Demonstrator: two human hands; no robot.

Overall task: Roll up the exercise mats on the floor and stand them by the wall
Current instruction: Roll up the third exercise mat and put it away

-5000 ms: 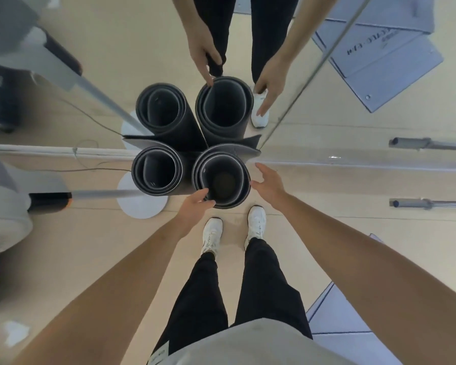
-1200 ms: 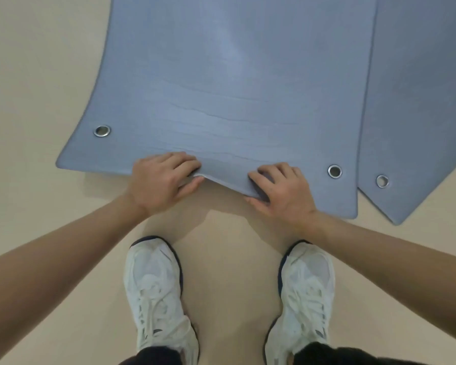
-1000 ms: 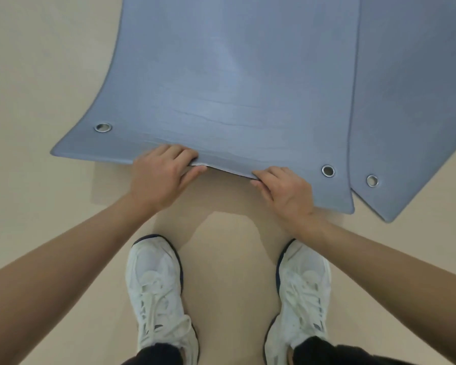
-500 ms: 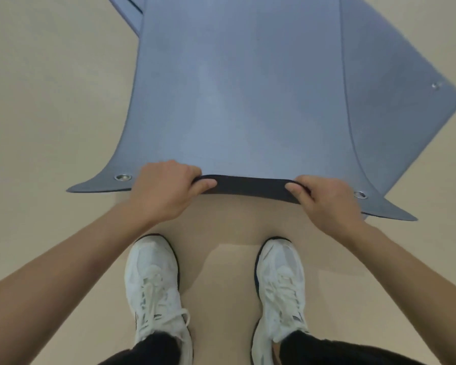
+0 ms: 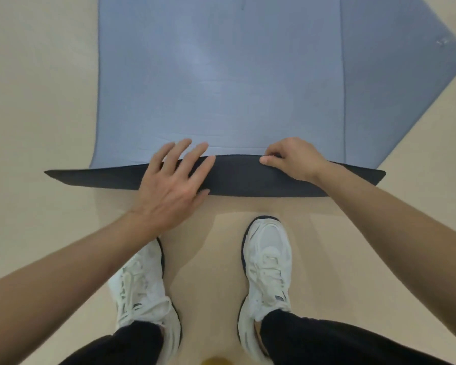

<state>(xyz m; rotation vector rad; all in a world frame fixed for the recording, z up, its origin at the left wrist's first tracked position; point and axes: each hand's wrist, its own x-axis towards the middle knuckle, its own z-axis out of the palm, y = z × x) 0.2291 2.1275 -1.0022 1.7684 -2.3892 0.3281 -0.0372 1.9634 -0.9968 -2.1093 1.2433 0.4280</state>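
Note:
A blue exercise mat (image 5: 221,83) lies flat on the floor in front of me. Its near end is turned over toward the far side, showing a dark grey underside as a long folded strip (image 5: 237,177). My left hand (image 5: 173,184) rests on that strip with its fingers spread, pressing it down. My right hand (image 5: 294,159) pinches the top of the fold between thumb and curled fingers. A second blue mat (image 5: 395,83) lies under the first on the right, angled away, with a metal eyelet near its far corner.
The floor is pale beige (image 5: 37,101). My two white shoes (image 5: 267,262) stand just behind the folded edge, with black trouser legs below them. No wall or rolled mats are in view.
The near edge went from lying flat to being lifted and folded over, exposing the dark underside. My left hand let go of the edge and now lies flat on the fold.

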